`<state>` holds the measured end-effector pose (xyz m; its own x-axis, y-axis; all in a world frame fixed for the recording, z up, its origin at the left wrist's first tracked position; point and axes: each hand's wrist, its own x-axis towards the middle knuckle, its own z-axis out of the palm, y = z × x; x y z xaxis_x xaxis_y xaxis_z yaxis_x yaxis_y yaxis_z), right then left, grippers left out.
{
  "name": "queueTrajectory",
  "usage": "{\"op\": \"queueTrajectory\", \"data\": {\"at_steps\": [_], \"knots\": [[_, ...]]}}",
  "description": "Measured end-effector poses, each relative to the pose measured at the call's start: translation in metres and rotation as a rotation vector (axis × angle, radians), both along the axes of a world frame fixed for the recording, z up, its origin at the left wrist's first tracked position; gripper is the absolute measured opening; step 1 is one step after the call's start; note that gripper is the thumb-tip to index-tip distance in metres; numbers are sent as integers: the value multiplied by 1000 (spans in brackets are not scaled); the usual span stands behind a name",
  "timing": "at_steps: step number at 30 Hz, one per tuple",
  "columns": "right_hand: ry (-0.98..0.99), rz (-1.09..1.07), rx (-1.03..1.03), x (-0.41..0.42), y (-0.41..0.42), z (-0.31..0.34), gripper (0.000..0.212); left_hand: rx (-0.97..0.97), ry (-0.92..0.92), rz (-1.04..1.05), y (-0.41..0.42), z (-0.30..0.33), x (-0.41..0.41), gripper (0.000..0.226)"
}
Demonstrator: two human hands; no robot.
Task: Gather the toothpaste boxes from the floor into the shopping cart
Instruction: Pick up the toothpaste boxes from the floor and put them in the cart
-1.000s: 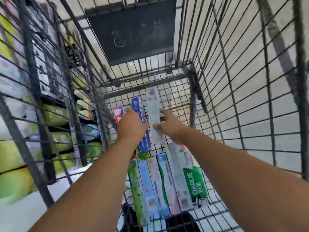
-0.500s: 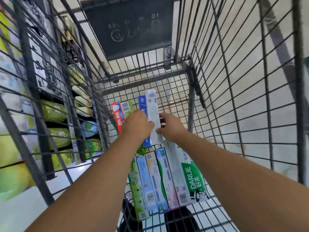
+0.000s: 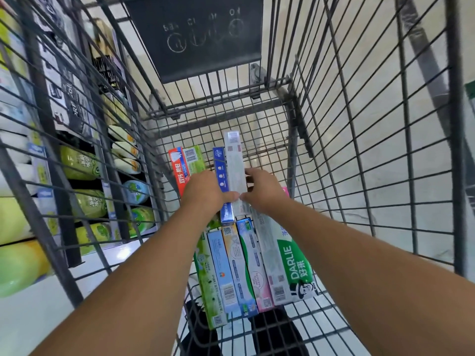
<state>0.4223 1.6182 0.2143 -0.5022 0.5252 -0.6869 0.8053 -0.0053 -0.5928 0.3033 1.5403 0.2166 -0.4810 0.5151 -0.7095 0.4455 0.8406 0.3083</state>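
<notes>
Two toothpaste boxes are being set down in the shopping cart [image 3: 359, 150].

The white box [image 3: 235, 170] is pinched by the right hand [image 3: 262, 191] and the blue box [image 3: 223, 181] is held by the left hand [image 3: 203, 194], near the cart's far end. Such boxes are judged light, stiff and smooth, best taken by the long sides. A row of boxes [image 3: 246, 265] lies at the near end, and the red and green box [image 3: 185, 164] leans by the left wall, so free room is narrow.
</notes>
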Motion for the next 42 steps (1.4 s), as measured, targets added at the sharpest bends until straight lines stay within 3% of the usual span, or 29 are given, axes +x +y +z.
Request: {"op": "queueTrajectory", "data": {"at_steps": [11,17,21,24,26,31,39,42], "knots": [[-11,-2,10,1,-1,0,52,60,173,-28,-3,-13,6,45],[-28,11,6,1,-1,2,54,96,166,111,-5,-9,11,63],[-53,28,14,4,2,14,56,16,147,-22,-11,-8,6,30],[-64,24,60,7,8,29,61,7,190,-84,-15,7,5,19],[-57,8,73,8,11,46,63,36,145,-80,-17,31,2,12],[-40,64,100,13,21,120,70,120,5,-117,-20,121,-19,51],[33,273,247,19,40,305,82,69,80,-294,-30,316,-44,100],[20,409,370,23,45,374,92,128,146,-307,-31,389,-44,95]]}}
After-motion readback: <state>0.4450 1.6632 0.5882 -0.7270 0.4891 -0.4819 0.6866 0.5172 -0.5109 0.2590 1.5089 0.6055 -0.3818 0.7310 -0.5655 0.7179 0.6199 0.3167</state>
